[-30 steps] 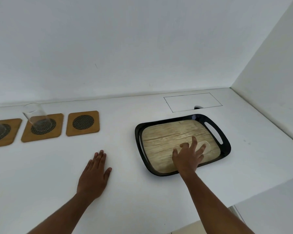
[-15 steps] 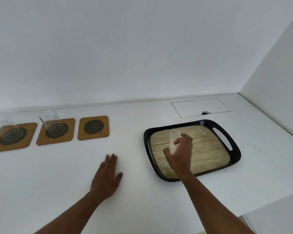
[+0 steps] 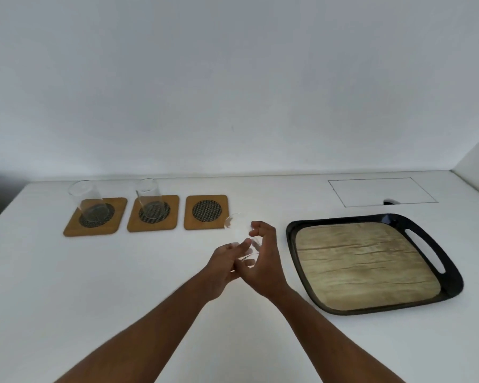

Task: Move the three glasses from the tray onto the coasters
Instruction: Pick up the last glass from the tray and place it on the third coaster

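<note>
Both hands meet around the third glass (image 3: 239, 236), which is tilted in the air between the tray (image 3: 393, 221) and the empty coaster (image 3: 206, 210): the right hand (image 3: 263, 261) curls thumb and fingers round its lower part, and the left hand (image 3: 224, 265) lies against it with fingers nearly straight, though blur hides whether it truly grips. Two glasses stand on the far-left coaster (image 3: 94, 217) and middle coaster (image 3: 152, 214), so this looks like the last carry. Next, I judge, the glass must be righted and set squarely on the empty coaster's dark mesh disc, on the white bench (image 3: 122, 286).
</note>
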The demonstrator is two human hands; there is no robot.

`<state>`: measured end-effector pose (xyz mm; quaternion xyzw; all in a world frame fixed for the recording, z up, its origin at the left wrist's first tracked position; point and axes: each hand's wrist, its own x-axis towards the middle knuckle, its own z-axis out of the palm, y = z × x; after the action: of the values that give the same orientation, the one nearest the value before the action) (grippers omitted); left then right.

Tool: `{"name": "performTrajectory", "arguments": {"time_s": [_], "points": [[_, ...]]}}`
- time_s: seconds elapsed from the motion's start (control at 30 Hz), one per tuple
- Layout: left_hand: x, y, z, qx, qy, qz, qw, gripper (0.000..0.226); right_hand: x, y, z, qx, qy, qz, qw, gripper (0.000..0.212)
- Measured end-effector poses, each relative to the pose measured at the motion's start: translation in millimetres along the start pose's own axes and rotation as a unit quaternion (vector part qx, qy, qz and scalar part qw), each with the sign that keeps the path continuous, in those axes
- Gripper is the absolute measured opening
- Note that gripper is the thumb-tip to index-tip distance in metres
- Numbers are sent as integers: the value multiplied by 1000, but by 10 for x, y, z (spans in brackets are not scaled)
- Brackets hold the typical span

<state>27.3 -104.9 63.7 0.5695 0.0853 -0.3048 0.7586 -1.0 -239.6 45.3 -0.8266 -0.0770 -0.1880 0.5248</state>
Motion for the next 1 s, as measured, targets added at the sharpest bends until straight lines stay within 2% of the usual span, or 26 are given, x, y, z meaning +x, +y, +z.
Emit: {"name": "performTrajectory", "arguments": {"time_s": [0.13, 0.33, 0.5, 0.63, 0.73, 0.83, 1.0], "points": [[73, 58, -270, -14, 65, 20, 998, 78, 142, 56, 197, -51, -58, -30, 997, 74], [270, 332, -670, 123, 188, 116, 968, 71, 483, 371, 234, -153, -115, -60, 980, 78], [516, 511, -808, 181, 218, 183, 941, 79, 889, 877, 298, -293, -133, -11, 947, 70], [754, 612, -834, 221, 237, 241, 915, 75, 1115, 1185, 394, -368, -174, 76, 910, 78], [944, 664, -883, 240, 255, 274, 896, 78, 1163, 1307, 471, -360, -197, 111, 905, 91], [1118, 714, -949, 243, 274, 275, 889, 81, 1134, 1425, 523, -373, -203, 103, 899, 97], [1339, 764, -1066, 239, 288, 264, 889, 83, 1098, 1519, 537, -401, -189, 72, 894, 88]]}}
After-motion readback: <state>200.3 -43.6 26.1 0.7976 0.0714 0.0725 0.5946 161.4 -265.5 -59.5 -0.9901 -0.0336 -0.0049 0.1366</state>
